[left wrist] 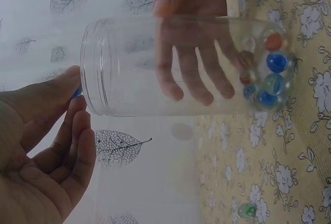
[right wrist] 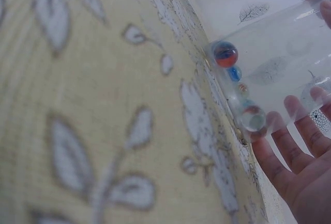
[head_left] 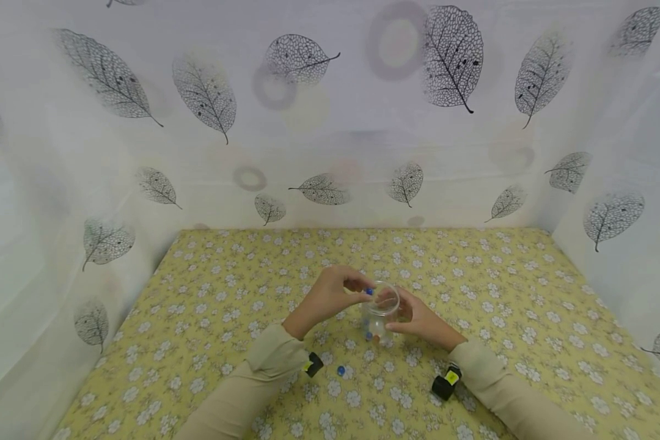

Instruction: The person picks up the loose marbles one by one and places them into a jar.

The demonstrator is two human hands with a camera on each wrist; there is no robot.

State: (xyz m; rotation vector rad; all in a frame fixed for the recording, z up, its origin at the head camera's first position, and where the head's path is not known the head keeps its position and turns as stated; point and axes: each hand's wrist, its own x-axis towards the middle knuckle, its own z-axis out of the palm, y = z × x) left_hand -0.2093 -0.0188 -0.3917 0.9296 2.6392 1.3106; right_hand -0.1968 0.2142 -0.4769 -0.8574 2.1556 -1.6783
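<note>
My left hand (head_left: 328, 298) pinches a blue marble (head_left: 370, 291) between thumb and fingertips, right at the rim of a clear jar (head_left: 381, 315). The jar has no lid on and stands upright on the cloth. Around its side curl the fingers and thumb of my right hand (head_left: 420, 319), gripping it. Several glass marbles lie at the jar's bottom; in the left wrist view one is a blue marble (left wrist: 276, 62) and one an orange-red marble (left wrist: 273, 41). A blue and red marble (right wrist: 226, 54) shows against the jar wall in the right wrist view.
A loose blue marble (head_left: 341, 370) lies on the yellow flowered tablecloth (head_left: 242, 256), nearer me than the jar. The left wrist view also shows a green marble (left wrist: 247, 210) on the cloth. White leaf-printed curtains (head_left: 330, 122) enclose the table at the back and sides.
</note>
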